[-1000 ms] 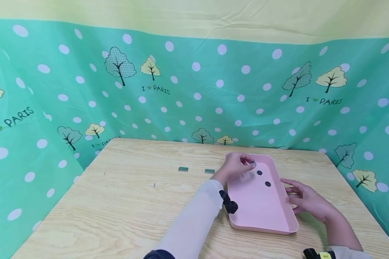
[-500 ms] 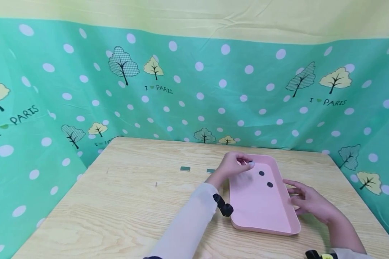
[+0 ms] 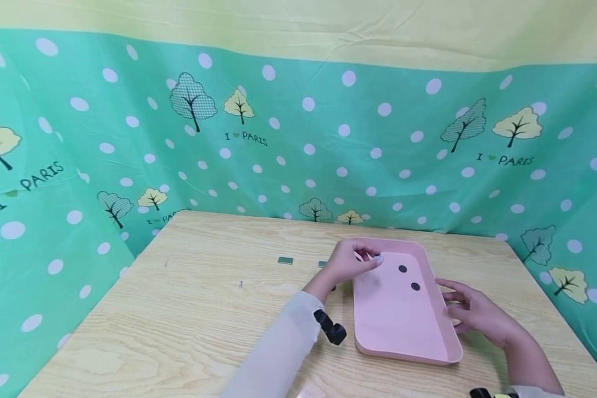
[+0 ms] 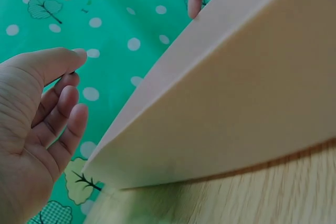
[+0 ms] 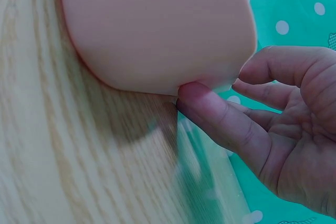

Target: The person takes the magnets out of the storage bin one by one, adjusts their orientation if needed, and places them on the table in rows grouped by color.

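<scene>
My left hand [image 3: 350, 260] is over the far left part of a pink tray [image 3: 403, 326], its thumb and index finger pinching a small dark disc [image 3: 377, 255]. In the left wrist view, only a thin dark edge shows between those fingertips; the other fingers are loosely bent. Two black discs, the far one [image 3: 402, 268] and the nearer one [image 3: 415, 286], lie flat on the tray floor. Outside the tray's right wall is my right hand [image 3: 480, 315]. Its thumb [image 5: 202, 103] touches the wall low down, and its spread fingers lie along the side.
Two small dark green rectangles, one on the left [image 3: 286, 260] and one partly covered by my left hand [image 3: 322, 264], lie on the wooden table [image 3: 179, 320]. A tiny object [image 3: 241, 283] sits nearer. The patterned green curtain [image 3: 278, 166] hangs behind the table.
My left hand has moved left and slightly toward me over the tray, taking the small dark disc with it. My right hand stays at the tray's right wall.
</scene>
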Available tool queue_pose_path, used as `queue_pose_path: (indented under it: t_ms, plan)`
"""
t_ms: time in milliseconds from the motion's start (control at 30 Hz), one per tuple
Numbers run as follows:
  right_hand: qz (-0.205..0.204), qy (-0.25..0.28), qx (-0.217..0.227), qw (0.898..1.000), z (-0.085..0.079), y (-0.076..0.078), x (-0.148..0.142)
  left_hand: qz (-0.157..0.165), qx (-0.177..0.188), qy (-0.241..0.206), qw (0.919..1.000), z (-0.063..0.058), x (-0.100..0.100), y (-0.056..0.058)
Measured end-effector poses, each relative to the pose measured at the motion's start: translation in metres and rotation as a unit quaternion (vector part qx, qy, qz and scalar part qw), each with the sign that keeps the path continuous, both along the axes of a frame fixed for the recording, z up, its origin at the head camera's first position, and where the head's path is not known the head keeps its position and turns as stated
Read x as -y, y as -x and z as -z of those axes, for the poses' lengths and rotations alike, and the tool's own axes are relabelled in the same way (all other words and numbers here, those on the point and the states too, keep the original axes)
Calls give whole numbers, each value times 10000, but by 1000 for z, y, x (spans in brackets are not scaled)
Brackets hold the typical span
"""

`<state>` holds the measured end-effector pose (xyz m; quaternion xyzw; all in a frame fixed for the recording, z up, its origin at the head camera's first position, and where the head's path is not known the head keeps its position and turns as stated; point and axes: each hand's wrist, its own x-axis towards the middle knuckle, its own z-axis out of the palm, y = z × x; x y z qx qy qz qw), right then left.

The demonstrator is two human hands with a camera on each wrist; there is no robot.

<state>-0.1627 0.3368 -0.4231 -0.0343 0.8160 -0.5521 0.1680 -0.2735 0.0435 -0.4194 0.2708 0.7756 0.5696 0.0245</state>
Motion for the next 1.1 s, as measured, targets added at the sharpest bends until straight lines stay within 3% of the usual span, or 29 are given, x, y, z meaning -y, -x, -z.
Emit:
queue_pose_path:
  t_ms: [600, 1100]
  plan:
    - [-165, 219, -90, 9996, 1, -1, -2, -101, -62, 184, 9998, -4, 34, -11]
    - [-114, 189, -77, 9997, 2, 0, -2, -114, -386, 213, 9990, -4, 64, -13]
